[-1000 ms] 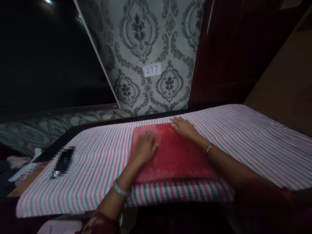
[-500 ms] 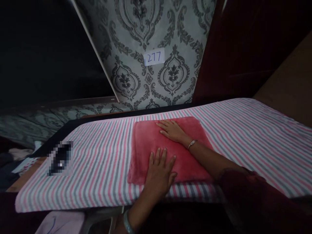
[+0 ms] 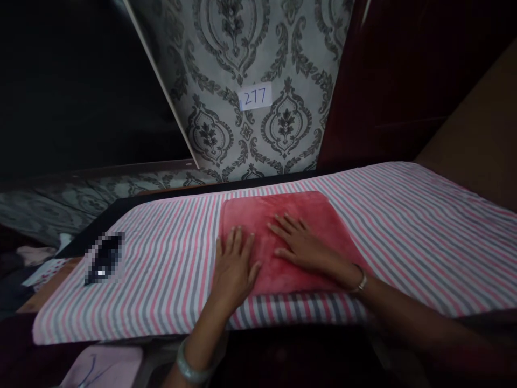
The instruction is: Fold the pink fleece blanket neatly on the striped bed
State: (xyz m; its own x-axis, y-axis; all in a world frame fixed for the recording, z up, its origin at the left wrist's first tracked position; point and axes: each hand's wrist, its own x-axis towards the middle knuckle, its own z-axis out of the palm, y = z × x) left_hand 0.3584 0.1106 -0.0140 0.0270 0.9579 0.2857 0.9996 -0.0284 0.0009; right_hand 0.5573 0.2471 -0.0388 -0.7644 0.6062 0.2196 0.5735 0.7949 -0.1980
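Observation:
A plush pink-red cloth [image 3: 278, 207], folded into a rough square, lies flat on a surface covered by a striped sheet [image 3: 169, 258]. My left hand [image 3: 234, 267] rests with fingers spread on the cloth's left side, its palm covering part of the left edge. Across the middle of the cloth lies my right hand [image 3: 301, 245], palm down, fingers apart and pointing to the upper left. Neither hand grasps anything. The cloth's front left corner is hidden behind my left hand and forearm.
A pixelated dark patch [image 3: 105, 258] covers something at the sheet's left end. Behind the surface are a large dark screen [image 3: 81, 86], patterned wallpaper with a paper marked 277 [image 3: 255, 96], and a dark red panel [image 3: 388, 86]. A pink seat [image 3: 105, 366] stands below the front edge.
My left hand has slid left and a little up to the cloth's left edge. My right hand has moved right and nearer to me. The cloth lies smoother, its left side flatter.

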